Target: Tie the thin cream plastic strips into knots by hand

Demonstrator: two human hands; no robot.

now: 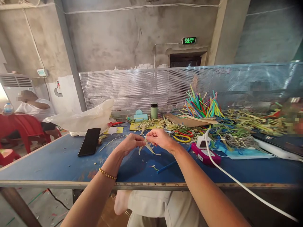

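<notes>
Both of my hands are raised a little above the blue table (54, 160), close together. My left hand (131, 143) and my right hand (160, 138) each pinch the same bunch of thin pale strips (148, 147), which dangle between them. A gold bead bracelet (107, 174) sits on my left wrist. A blue stick (166, 166) lies on the table just under my right forearm.
A black phone (89, 141) lies left of my hands. At right are a pink device (205, 154) with a white cable (236, 181), heaps of coloured strips (201, 107) and pale cuttings (246, 121). A green flask (154, 111), a white bag (82, 118), a perforated metal screen (142, 88). A person sits far left by red chairs (21, 127).
</notes>
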